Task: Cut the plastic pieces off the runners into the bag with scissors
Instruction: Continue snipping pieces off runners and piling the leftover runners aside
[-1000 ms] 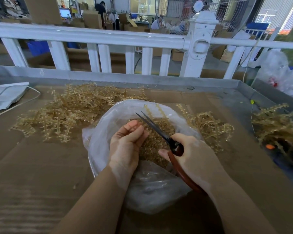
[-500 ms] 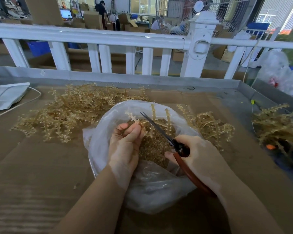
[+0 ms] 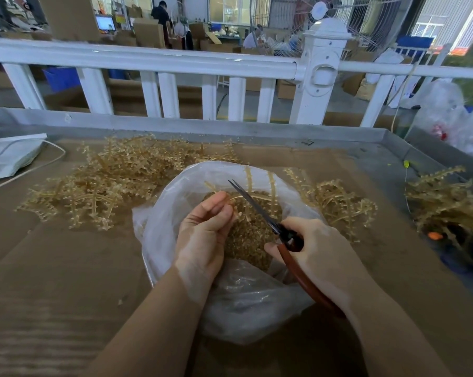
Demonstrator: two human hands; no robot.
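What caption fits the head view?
Left hand holds runner; right hand works scissors over bag.

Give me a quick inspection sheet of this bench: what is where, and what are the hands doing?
Surface: brown cardboard sheet lining a metal tray.
Job's things: clear bag holds cut pieces; a runner is over it; uncut runner pile behind.
Clutter: more runners at the right edge; white bag far left.
Hands: left hand pinches the runner; right hand grips the scissors, blades at the runner.
Cables: white cord at left.
Surroundings: white railing; boxes, people and a large fan beyond.
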